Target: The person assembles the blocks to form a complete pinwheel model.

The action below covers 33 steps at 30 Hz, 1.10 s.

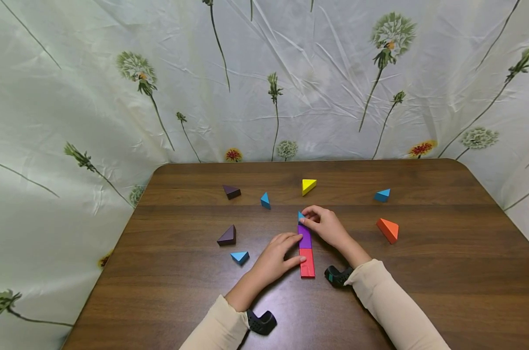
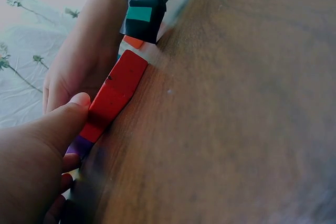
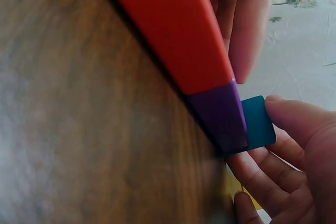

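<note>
A red block point(image 1: 307, 269) and a purple block point(image 1: 306, 239) lie end to end in a line on the table. At the far end of the purple block stands a small blue triangular block point(image 1: 300, 216), which my right hand point(image 1: 329, 227) pinches between thumb and fingers. In the right wrist view the blue triangular block point(image 3: 261, 124) touches the purple block's end. My left hand point(image 1: 274, 255) rests along the line's left side, its fingertips on the purple block and its thumb on the red one.
Loose triangular blocks lie around on the brown table point(image 1: 444, 301): two dark purple ones point(image 1: 227, 236) and two blue ones point(image 1: 240, 257) at left, a yellow one point(image 1: 308, 186) behind, an orange one point(image 1: 389, 230) and another blue one point(image 1: 382, 195) at right. A flowered curtain point(image 1: 247, 112) hangs behind.
</note>
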Available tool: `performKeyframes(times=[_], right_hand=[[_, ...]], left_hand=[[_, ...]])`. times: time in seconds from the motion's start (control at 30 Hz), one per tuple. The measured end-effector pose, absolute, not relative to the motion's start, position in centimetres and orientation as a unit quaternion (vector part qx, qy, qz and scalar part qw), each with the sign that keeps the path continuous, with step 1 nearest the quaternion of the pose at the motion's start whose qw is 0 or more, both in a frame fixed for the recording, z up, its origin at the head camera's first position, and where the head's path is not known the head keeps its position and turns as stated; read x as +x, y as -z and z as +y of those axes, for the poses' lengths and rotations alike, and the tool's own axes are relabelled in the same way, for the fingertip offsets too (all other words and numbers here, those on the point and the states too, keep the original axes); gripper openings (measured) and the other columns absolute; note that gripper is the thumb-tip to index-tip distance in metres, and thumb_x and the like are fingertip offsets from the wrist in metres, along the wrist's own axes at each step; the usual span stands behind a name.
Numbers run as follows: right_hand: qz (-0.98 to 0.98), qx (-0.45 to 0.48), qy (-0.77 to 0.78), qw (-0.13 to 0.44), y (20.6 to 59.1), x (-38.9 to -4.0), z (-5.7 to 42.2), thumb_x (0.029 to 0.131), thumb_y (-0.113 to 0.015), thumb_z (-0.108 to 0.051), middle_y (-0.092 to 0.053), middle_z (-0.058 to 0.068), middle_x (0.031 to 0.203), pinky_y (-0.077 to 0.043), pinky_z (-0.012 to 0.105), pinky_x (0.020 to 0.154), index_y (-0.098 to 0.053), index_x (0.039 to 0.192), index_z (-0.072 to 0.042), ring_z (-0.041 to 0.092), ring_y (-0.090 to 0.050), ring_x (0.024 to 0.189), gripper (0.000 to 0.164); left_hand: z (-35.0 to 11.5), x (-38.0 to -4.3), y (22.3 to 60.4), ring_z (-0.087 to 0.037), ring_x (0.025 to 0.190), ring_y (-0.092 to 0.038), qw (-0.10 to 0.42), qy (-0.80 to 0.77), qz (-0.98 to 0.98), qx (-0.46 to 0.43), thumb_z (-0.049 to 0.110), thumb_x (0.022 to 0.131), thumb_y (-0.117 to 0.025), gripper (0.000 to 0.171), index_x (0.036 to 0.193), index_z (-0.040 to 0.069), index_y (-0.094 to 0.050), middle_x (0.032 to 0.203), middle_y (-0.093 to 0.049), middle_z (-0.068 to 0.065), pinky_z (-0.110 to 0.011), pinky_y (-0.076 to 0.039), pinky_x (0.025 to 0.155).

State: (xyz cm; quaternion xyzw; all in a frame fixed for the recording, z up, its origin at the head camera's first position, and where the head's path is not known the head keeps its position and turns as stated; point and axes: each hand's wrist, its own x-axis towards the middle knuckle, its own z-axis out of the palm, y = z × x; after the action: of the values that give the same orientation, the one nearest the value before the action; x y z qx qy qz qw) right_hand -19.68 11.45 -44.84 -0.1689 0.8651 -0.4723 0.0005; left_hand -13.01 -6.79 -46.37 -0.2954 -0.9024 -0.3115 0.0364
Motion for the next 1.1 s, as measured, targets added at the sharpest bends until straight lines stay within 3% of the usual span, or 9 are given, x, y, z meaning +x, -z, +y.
performKeyframes(times=[0.37,0.63,1.1], right_hand=[[0.866,-0.173,0.469,-0.010,44.6,-19.4,11.5,0.084,-0.064,-0.016,-0.061,0.005,0.086,-0.047,0.031,0.068,-0.060,0.100,-0.003,0.017,-0.057,0.076,0.021],[0.878,-0.181,0.442,-0.040,42.9,-18.6,12.5,0.086,-0.061,-0.021,-0.057,0.014,0.106,-0.045,0.043,0.083,-0.052,0.115,0.000,0.026,-0.054,0.096,0.037],[0.896,-0.201,0.367,-0.148,40.6,-15.5,17.5,0.080,-0.068,-0.011,-0.050,0.012,0.120,-0.037,0.048,0.090,-0.048,0.123,-0.002,0.028,-0.045,0.112,0.048]], left_hand=[[-6.8,-13.0,46.6,-0.022,0.117,-0.042,0.036,0.313,-0.902,-0.295,0.038,0.086,-0.058,0.051,0.128,0.010,-0.051,0.123,-0.051,-0.005,-0.036,-0.034,0.097],[-6.8,-13.0,46.5,-0.022,0.117,-0.042,0.034,0.307,-0.905,-0.292,0.039,0.086,-0.058,0.052,0.128,0.011,-0.050,0.123,-0.051,-0.005,-0.037,-0.034,0.097],[-6.8,-13.0,46.6,-0.021,0.118,-0.041,0.032,0.310,-0.905,-0.289,0.039,0.085,-0.059,0.052,0.129,0.012,-0.050,0.123,-0.051,-0.004,-0.035,-0.032,0.098]])
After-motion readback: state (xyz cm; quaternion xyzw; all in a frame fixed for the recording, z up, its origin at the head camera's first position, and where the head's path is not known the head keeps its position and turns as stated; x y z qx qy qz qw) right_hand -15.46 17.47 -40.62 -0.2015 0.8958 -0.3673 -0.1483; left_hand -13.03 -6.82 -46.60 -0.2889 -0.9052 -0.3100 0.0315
